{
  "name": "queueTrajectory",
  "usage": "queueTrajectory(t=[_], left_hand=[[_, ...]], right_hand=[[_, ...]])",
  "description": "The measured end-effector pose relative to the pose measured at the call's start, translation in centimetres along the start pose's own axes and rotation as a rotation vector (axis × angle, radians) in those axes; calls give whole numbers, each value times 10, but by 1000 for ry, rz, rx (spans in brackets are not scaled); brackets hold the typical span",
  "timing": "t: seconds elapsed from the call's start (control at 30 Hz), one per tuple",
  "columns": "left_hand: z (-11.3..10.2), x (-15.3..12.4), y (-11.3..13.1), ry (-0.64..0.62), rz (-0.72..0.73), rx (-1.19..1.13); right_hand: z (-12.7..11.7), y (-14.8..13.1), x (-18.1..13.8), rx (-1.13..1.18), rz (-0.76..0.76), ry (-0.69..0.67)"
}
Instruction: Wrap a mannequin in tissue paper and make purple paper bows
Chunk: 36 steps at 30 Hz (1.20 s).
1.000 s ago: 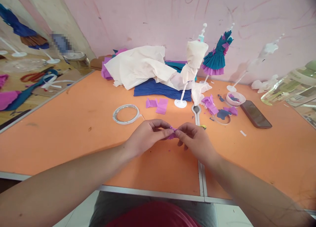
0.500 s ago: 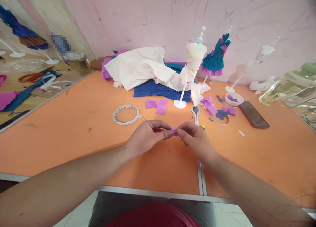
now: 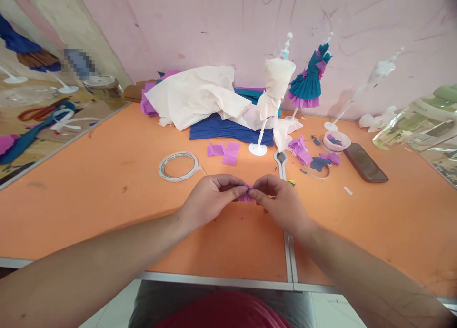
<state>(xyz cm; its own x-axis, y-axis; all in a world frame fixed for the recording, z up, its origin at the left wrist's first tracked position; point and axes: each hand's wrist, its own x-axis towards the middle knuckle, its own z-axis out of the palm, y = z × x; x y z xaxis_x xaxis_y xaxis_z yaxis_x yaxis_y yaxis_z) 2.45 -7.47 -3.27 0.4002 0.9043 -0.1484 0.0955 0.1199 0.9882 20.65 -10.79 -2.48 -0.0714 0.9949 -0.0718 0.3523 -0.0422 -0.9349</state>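
My left hand and my right hand meet over the orange table, fingertips pinched together on a small gathered piece of purple crepe paper. Most of the piece is hidden by the fingers. Just beyond the hands lie two flat purple paper pieces and a roll of white tape. A small white mannequin wrapped in cream paper stands behind them on a round base.
A heap of cream, blue and purple paper lies at the back. A second mannequin in a teal and purple dress stands near the wall. To the right are paper scraps, a small white dish, a dark phone and a clear bottle.
Both hands stay pinched on the purple piece and work it slightly, so a little more of its frilled edge shows below the fingers. The view shifted slightly.
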Motion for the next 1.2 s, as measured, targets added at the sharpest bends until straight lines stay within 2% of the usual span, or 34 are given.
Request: queueTrajectory(t=[0.13,0.23,0.37,0.47,0.57,0.63,0.73,0.8,0.87,0.97,1.03,1.13,1.2], left_hand=[[0,-1,3,32,8,6],[0,-2,5,52,29,34],[-2,-1,5,9,27,158],[-6,3,1,-64,-16,292],[-11,5,-2,1,60,397],[-13,5,-3,-6,60,393],[-13,5,-1,-138,-24,325],[-11,6,0,-186,-31,302],[-9,6,0,-187,-29,282],[-9,9,-2,-121,-38,243],[-11,10,-3,-84,-29,241],[-16,13,-4,-88,-13,212],[-18,13,-4,-108,-30,162]], right_hand=[[-1,-3,-2,128,47,-77],[-2,-5,-3,119,95,-126],[-5,-1,2,35,128,-152],[-9,7,8,-133,114,-188],[-12,12,11,-261,83,-186],[-13,14,11,-257,77,-203],[-14,11,10,-237,68,-214],[-14,9,9,-227,61,-197],[-13,7,9,-201,59,-187],[-13,5,7,-213,35,-189],[-17,6,7,-346,-62,-137],[-30,12,10,-703,-256,-19],[-42,19,15,-897,-272,-15]])
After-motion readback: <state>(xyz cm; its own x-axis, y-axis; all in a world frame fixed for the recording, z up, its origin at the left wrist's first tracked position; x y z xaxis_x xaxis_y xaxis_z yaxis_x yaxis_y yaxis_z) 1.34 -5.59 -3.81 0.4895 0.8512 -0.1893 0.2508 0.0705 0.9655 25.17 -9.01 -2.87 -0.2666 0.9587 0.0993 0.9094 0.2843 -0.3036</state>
